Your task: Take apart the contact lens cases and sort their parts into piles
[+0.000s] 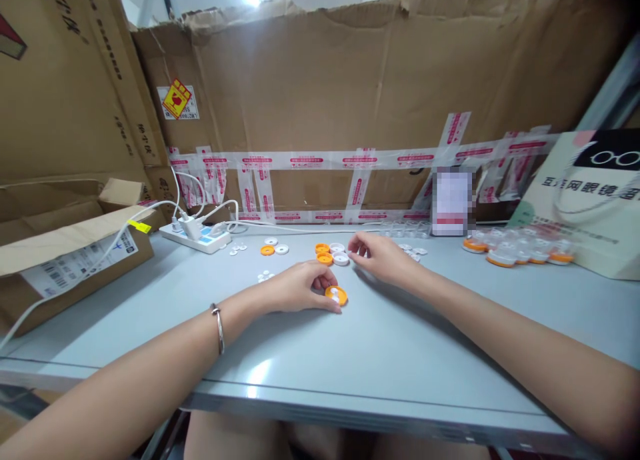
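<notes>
My left hand (300, 287) rests on the grey table (350, 353), fingers curled around an orange ring-shaped cap (337, 295) that lies flat under its fingertips. My right hand (380, 257) reaches further back, fingertips pinched next to a white cap (341, 259). Beside it lie orange caps (323, 253) and another white cap (337, 247). What the right fingertips hold, if anything, is too small to make out. A bracelet (219, 327) sits on my left wrist.
A white power strip (196, 237) with plugged cables stands at the back left, beside an open cardboard box (70, 253). More loose caps (275, 249) lie near it. Assembled orange-and-clear pieces (515, 250) line the back right before a paper bag (590, 207). Cardboard walls surround the table.
</notes>
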Demonstrator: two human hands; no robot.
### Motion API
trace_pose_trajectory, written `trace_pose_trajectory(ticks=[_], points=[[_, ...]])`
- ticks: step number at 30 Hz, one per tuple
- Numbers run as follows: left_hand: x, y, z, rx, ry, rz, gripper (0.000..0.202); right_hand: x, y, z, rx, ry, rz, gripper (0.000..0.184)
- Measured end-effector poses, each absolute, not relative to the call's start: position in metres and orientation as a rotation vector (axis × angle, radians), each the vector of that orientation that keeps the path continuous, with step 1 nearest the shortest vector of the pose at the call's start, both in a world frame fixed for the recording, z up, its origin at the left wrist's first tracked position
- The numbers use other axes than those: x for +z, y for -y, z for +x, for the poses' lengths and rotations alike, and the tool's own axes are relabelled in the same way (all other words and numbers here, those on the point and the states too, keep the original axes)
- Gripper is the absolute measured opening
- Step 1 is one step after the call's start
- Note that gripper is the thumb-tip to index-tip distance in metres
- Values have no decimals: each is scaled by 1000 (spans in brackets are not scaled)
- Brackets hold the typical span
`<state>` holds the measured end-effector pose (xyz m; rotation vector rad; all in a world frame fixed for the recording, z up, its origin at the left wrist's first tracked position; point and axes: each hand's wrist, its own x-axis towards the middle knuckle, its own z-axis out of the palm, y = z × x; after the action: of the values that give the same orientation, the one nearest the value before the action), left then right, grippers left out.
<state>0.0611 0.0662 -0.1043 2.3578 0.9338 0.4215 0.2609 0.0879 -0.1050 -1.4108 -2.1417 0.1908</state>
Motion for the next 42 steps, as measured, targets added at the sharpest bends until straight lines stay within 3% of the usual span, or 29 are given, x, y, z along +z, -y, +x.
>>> trace_pose_trajectory(ticks=[4,10,17,26,42], points=[[-101,-68,58,449,-907,2368,44,-86,-69,265,549,2313,-1228,16],[-90,-66,58,563,-812,2496,12,-87,-56,260,810,2535,-1094,41],[-92,-65,62,500,-799,2576,9,-102,-60,250,876,2450,-1087,32],[-83,-74,67,303,-782,2706,13,-104,-66,250,1150,2375,-1042,34],[-84,-78,65,248,-503,2949,20,-103,-71,256,1154,2393,-1010,36]])
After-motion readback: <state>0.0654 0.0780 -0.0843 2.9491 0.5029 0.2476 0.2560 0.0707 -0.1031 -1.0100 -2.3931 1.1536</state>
